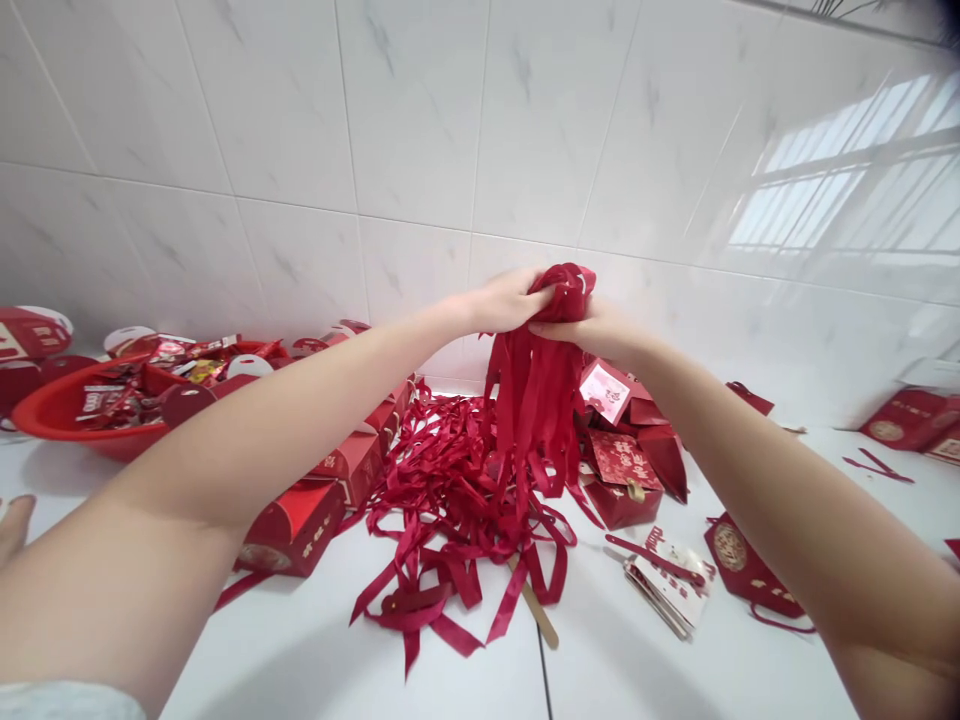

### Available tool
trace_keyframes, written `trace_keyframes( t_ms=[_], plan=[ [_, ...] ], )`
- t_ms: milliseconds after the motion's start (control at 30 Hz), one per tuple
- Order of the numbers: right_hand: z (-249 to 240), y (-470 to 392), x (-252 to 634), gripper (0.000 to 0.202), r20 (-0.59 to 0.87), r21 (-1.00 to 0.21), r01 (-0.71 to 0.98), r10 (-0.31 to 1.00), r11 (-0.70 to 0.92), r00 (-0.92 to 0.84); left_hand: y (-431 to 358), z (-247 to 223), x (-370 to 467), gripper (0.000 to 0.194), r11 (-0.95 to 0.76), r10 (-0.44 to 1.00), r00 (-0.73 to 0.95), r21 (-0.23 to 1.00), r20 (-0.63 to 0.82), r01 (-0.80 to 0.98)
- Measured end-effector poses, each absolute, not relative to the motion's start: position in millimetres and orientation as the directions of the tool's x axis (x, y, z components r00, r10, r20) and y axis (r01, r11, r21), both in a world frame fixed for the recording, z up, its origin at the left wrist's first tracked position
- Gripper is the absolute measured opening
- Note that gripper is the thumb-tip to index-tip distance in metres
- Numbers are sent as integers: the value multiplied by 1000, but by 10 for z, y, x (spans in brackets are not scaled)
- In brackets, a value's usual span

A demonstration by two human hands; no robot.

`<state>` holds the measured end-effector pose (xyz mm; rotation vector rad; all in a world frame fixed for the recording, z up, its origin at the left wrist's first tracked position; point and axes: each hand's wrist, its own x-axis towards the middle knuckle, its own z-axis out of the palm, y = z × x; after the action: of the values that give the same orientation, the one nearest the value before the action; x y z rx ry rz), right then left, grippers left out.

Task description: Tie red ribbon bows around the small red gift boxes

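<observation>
A thick bunch of red ribbons (531, 400) hangs from both hands, gathered at its top. My left hand (510, 300) grips the bunch from the left side, fingers wrapped against it. From the right, my right hand (592, 328) closes on the same bunch, its thumb or a finger lying across the front. The lower ends dangle over a loose, tangled pile of red ribbons (450, 490) on the white table (300, 650). A flat wooden stick (538, 610) lies partly under the pile.
On the left are a red basin (45, 410) of wrapped sweets and red gift boxes (296, 525). More boxes (622, 480), a card stack (671, 590) and a hexagonal red box (750, 565) lie right. Another person's fingers (15, 525) show at the left edge. Behind stands a tiled wall (420, 120).
</observation>
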<state>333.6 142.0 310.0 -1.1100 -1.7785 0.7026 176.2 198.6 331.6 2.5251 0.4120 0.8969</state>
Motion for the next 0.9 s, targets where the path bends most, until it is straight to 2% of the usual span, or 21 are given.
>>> trace_keyframes(
  t_ms=[133, 200, 267, 367, 467, 533, 600, 667, 733, 767, 833, 900],
  plan=[
    [3133, 1433, 3343, 24, 377, -854, 359, 923, 376, -69, 2005, 3267, 1727, 28, -874, 394, 720, 474, 571, 102],
    [3173, 1403, 3355, 23, 341, -868, 368, 939, 334, -47, 1999, 3252, 1683, 29, -854, 456, 685, 496, 568, 157],
    [3217, 1369, 3381, 22, 313, -865, 398, 949, 305, -46, 1988, 3240, 1622, 39, -804, 531, 660, 562, 531, 195],
    [3263, 1335, 3466, 25, 313, -834, 445, 944, 327, -107, 1994, 3217, 1495, 50, -674, 593, 694, 724, 409, 148],
    [3276, 1320, 3565, 25, 324, -769, 533, 934, 352, -150, 2026, 3202, 1358, 40, -513, 620, 720, 856, 311, 72],
    [3284, 1302, 3593, 23, 304, -720, 609, 940, 333, -154, 2033, 3212, 1298, 29, -465, 596, 750, 885, 287, 32],
    [3302, 1277, 3577, 26, 318, -676, 647, 932, 353, -176, 2013, 3231, 1283, 19, -491, 564, 759, 871, 326, -10],
    [3324, 1256, 3532, 37, 429, -642, 620, 881, 451, -197, 1976, 3236, 1307, 15, -529, 552, 718, 844, 424, -92],
    [3332, 1251, 3486, 47, 546, -580, 620, 817, 529, -186, 1946, 3205, 1343, 20, -535, 536, 707, 834, 461, -138],
    [3327, 1253, 3472, 49, 558, -542, 659, 810, 522, -183, 1941, 3174, 1355, 27, -528, 521, 742, 842, 421, -108],
    [3304, 1262, 3466, 46, 506, -463, 763, 841, 451, -190, 1950, 3097, 1358, 45, -535, 497, 819, 845, 286, 30],
    [3273, 1262, 3487, 44, 441, -429, 806, 873, 407, -206, 1976, 3019, 1342, 57, -553, 516, 829, 823, 215, 131]
  ],
)
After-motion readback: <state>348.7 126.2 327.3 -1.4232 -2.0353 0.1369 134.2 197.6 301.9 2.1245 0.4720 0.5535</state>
